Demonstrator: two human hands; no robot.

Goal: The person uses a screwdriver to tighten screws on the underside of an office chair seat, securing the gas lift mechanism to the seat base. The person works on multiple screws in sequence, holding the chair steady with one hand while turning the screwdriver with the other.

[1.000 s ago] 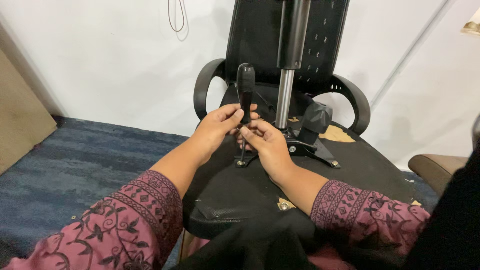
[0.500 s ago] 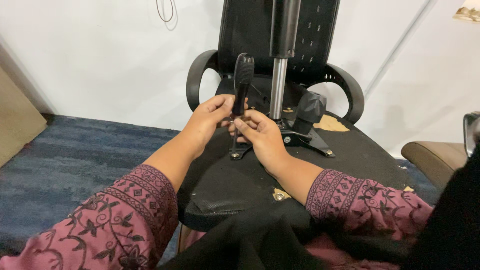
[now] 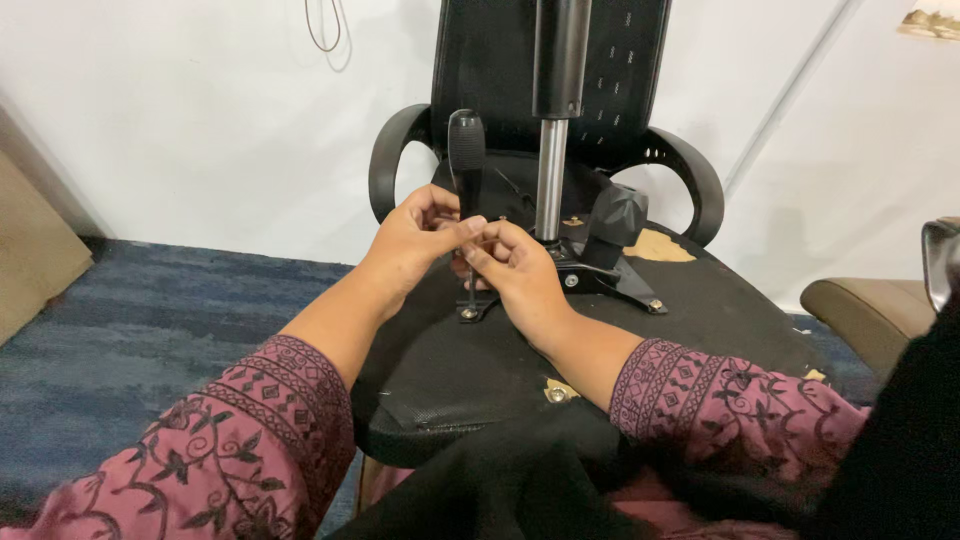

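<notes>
An upturned black office chair lies before me, its seat underside (image 3: 700,310) facing up. A black-handled screwdriver (image 3: 466,155) stands upright on the metal mounting plate (image 3: 610,285). My left hand (image 3: 420,235) grips the screwdriver just below its handle. My right hand (image 3: 515,270) holds the lower shaft, fingers pinched around it near the tip. The two hands touch each other. The silver gas cylinder (image 3: 551,175) rises right behind my right hand.
Two curved armrests (image 3: 390,150) flank the black mesh backrest (image 3: 610,80) against a white wall. Blue carpet (image 3: 150,320) covers the floor at left. A tan padded seat (image 3: 860,310) sits at the right edge. A brown board (image 3: 35,250) leans at far left.
Both hands keep their hold on the screwdriver, which stays upright on the plate. My view has shifted slightly, so the chair sits a little lower and to the left.
</notes>
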